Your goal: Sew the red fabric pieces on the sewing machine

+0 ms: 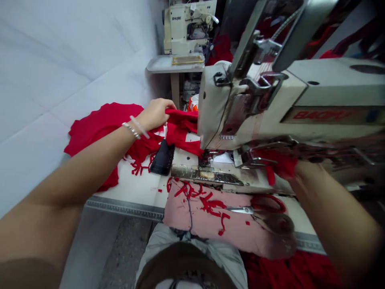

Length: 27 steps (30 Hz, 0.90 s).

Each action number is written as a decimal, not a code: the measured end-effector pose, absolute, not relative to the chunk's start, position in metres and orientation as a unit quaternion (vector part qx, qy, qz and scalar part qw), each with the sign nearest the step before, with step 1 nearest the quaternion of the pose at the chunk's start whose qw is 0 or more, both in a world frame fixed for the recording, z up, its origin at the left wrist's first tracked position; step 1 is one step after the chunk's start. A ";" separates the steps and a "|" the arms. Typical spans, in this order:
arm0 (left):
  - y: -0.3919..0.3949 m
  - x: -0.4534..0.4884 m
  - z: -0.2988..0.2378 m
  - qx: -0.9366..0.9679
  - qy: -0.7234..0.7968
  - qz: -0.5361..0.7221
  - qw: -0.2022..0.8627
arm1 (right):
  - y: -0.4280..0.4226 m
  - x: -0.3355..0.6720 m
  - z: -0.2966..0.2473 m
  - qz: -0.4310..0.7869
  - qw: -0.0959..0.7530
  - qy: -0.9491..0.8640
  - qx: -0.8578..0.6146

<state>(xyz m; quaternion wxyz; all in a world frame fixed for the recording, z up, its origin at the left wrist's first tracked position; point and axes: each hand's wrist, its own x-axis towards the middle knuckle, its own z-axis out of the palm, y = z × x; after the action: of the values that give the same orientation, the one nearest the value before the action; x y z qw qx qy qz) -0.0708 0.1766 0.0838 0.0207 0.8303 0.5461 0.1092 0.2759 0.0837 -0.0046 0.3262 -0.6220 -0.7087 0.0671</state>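
Left hand (155, 114) closed on the red fabric (102, 124) heaped left of the sewing machine (270, 108); right hand (300, 174) blurred under the machine's arm, touching a red scrap (281, 166), can't tell its grip; scissors (255, 210) lie on the pink cloth (210, 226) at the table (141, 188) edge.

pale white wall (60, 60) with faint creases all along the left, evenly lit. below, rough grey floor (120, 249) beside a white worktable (141, 188) with a ribbed metal edge. at the back, a cream sewing machine (186, 28) on a small grey table (164, 64) against the wall.
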 end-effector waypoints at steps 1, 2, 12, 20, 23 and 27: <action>0.159 -0.074 0.088 0.847 0.522 0.105 0.010 | 0.076 0.276 0.000 0.078 0.311 -0.709 -0.628; 0.138 -0.074 0.091 0.867 0.489 0.096 -0.004 | 0.066 0.275 0.005 0.086 0.288 -0.712 -0.634; 0.035 -0.061 0.056 0.861 0.507 -0.014 0.048 | 0.004 0.258 0.000 0.020 0.116 -0.786 -0.607; 0.031 -0.058 0.044 0.860 0.505 -0.035 0.065 | -0.002 0.235 0.010 -0.162 0.115 -0.751 -0.629; 0.028 -0.055 0.044 0.876 0.473 -0.016 0.090 | 0.015 0.222 0.009 -0.228 0.099 -0.748 -0.616; 0.028 -0.077 0.053 0.873 0.467 0.016 0.139 | 0.032 0.232 0.005 -0.101 0.097 -0.782 -0.608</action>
<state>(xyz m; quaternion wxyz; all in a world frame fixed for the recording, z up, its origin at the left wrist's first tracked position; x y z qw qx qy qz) -0.0773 0.0281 0.0533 0.1386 0.8732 0.4670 0.0164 0.2318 0.0324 0.0055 0.0973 -0.6079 -0.7815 -0.1010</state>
